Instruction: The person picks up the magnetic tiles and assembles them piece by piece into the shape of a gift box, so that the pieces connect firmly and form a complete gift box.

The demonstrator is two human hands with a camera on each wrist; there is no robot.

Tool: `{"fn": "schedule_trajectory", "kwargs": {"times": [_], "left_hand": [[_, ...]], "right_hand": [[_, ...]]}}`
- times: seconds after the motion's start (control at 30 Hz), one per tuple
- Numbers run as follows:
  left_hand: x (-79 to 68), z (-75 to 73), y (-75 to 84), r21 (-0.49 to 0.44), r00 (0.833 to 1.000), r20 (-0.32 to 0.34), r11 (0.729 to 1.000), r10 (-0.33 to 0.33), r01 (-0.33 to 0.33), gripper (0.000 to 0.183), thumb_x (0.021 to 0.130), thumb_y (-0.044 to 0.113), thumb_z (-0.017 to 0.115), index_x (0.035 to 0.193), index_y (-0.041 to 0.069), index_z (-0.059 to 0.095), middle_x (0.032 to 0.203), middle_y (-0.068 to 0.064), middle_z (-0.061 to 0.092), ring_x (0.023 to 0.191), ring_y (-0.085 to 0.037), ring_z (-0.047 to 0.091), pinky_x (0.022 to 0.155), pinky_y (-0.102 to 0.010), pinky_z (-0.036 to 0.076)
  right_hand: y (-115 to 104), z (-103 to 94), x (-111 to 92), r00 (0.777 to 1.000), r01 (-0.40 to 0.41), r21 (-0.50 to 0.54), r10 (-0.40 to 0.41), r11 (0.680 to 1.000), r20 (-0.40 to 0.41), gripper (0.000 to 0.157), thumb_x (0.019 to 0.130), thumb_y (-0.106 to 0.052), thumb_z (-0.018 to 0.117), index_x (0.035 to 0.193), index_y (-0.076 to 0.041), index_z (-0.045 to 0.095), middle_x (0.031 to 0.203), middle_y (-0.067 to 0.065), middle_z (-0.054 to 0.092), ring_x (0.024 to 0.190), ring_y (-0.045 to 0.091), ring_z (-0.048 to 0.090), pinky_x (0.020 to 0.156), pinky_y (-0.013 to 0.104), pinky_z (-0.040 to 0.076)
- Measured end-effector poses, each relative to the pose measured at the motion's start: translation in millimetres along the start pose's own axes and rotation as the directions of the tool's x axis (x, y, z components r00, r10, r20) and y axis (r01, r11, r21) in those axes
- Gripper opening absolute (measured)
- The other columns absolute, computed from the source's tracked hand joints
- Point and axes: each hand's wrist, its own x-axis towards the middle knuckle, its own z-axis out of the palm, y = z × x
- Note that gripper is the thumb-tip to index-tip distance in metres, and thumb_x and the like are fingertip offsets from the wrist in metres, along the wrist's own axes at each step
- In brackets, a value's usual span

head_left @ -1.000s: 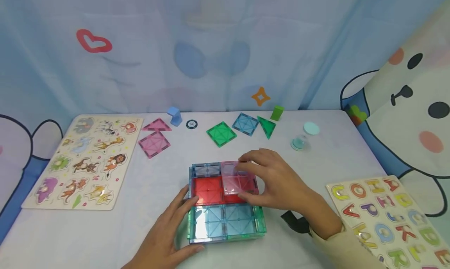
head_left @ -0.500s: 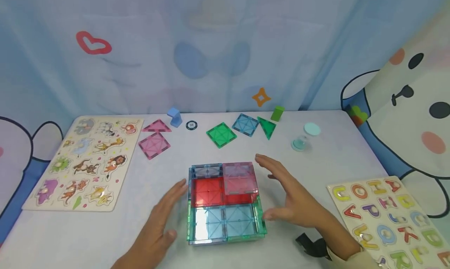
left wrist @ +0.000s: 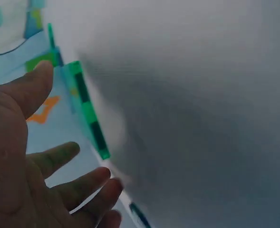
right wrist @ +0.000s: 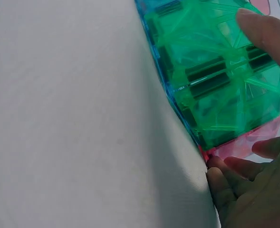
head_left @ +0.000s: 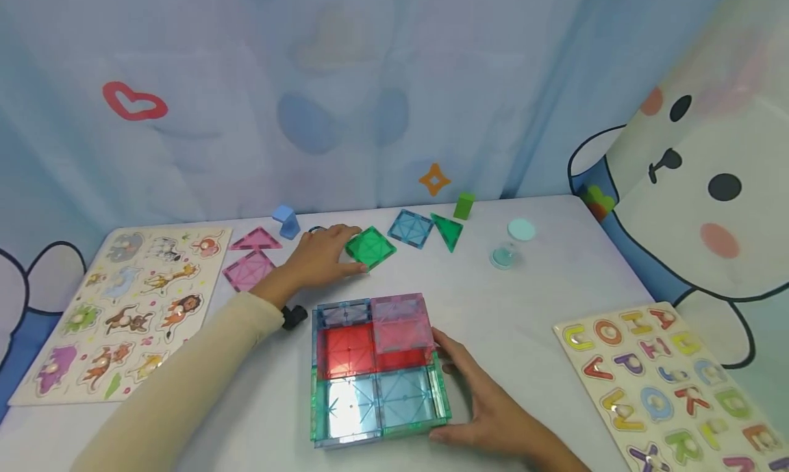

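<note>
My left hand (head_left: 316, 256) reaches to the back of the table, thumb and fingers spread at the left corner of a green square magnetic tile (head_left: 371, 248). The left wrist view shows that tile edge-on (left wrist: 88, 111) between the thumb and the loose fingers. A low box of see-through magnetic tiles (head_left: 407, 396) stands at the front middle, with red and blue squares inside its walls. On its back right corner lies a pink square tile (head_left: 402, 325). My right hand (head_left: 487, 407) is beside the box's right wall, its fingers partly bent near the green side (right wrist: 211, 78).
Further tiles lie behind: a pink square (head_left: 249, 270), a pink triangle (head_left: 257, 239), a blue square (head_left: 411, 228) and a green triangle (head_left: 448, 231). An animal puzzle board (head_left: 123, 307) is left, a letter puzzle board (head_left: 666, 383) right. A small clear-and-teal item (head_left: 503, 257) stands back right.
The pink tile was let go on the box's corner, and both hands drew apart from it. The left hand then moved up to the green tile; the right hand came to the box's lower right side.
</note>
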Motion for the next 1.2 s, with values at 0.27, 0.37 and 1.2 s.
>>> {"fn": "schedule_trajectory", "kwargs": {"times": [0.27,0.37,1.2], "left_hand": [[9.7,-3.1,7.3,0.132,0.999,-0.054,0.991,-0.003,0.01,0.08,0.077,0.052,0.064,0.142,0.014,0.037,0.133,-0.011,0.049,0.117,-0.032,0.046,0.093,-0.052,0.036],[-6.8,-21.9,8.1,0.084,0.989,-0.144,0.996,-0.019,0.031,0.08,0.072,0.047,0.066,0.14,0.014,0.039,0.126,-0.008,0.055,0.105,-0.028,0.052,0.085,-0.049,0.039],[-138.9,-37.9,21.6,0.051,0.974,-0.221,0.998,0.044,-0.033,0.082,0.081,0.062,0.06,0.148,0.026,0.031,0.144,-0.001,0.043,0.131,-0.025,0.039,0.101,-0.055,0.026]], "right_hand": [[-7.0,1.7,4.0,0.998,0.051,0.013,-0.052,0.999,0.031,0.111,0.068,-0.029,0.086,0.152,-0.019,0.014,0.155,-0.004,0.022,0.136,0.017,0.03,0.105,0.022,0.032],[-14.6,2.3,4.6,0.998,0.055,0.053,-0.057,0.997,0.035,0.11,0.069,-0.024,0.085,0.152,-0.017,0.014,0.154,-0.001,0.022,0.136,0.021,0.029,0.106,0.021,0.031],[8.8,-0.3,-0.3,0.993,-0.116,-0.023,0.117,0.993,0.036,0.112,0.066,-0.043,0.084,0.151,-0.033,0.012,0.153,-0.015,0.021,0.133,0.009,0.03,0.104,0.023,0.035]]}}
